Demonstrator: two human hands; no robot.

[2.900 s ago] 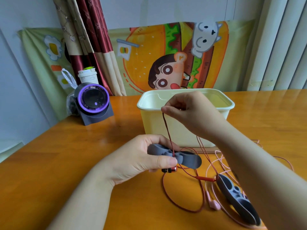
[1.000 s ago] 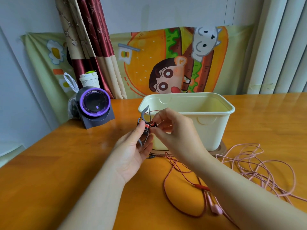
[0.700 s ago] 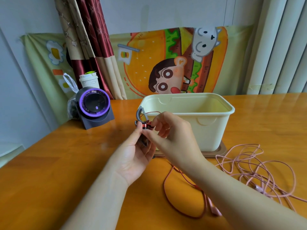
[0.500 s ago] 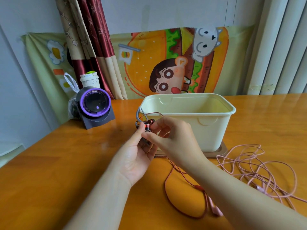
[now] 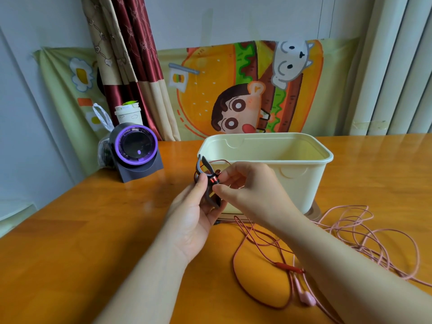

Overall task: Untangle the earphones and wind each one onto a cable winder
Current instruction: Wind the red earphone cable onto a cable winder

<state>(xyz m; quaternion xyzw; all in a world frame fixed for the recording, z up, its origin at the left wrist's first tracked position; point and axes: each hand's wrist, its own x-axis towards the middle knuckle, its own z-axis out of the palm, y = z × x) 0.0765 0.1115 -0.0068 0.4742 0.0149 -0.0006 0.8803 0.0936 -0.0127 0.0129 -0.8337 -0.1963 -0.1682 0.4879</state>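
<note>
You are holding the grey cable winder (image 5: 201, 166) upright in your left hand (image 5: 194, 218), thumb pressing on its near side and fingers curling round behind it; its forked upper end is sticking up above your thumb, just in front of the near left corner of the cream tub (image 5: 301, 178). Your right hand (image 5: 252, 190) is pinching the red earbud (image 5: 214, 180) between thumb and forefinger, holding it against the middle of the winder; the other fingers are curling loosely.

A thin loop of the red cable (image 5: 235, 265) is arching from the winder across the tub's near rim; the rest is dropping under your right wrist and lying in a wide loop on the wooden table (image 5: 70, 253), near and right of your hands, with its red inline remote (image 5: 288, 268) lying beside your right forearm. The pink earphones (image 5: 364, 232) are lying in a loose tangle right of the tub, well apart from the winder; one pink earbud (image 5: 306, 298) is resting by the near side of the red loop, though you cannot tell whether they are touching.

The tub is sitting on a brown base (image 5: 314, 212); at the far left a dark device with a purple ring (image 5: 136, 148) is standing on the table, with a lidded paper cup (image 5: 128, 113) and a clear plastic bag (image 5: 101, 118) behind it; a cartoon burger cloth (image 5: 210, 78) is hanging on the far wall beside a red and beige curtain (image 5: 126, 54).
</note>
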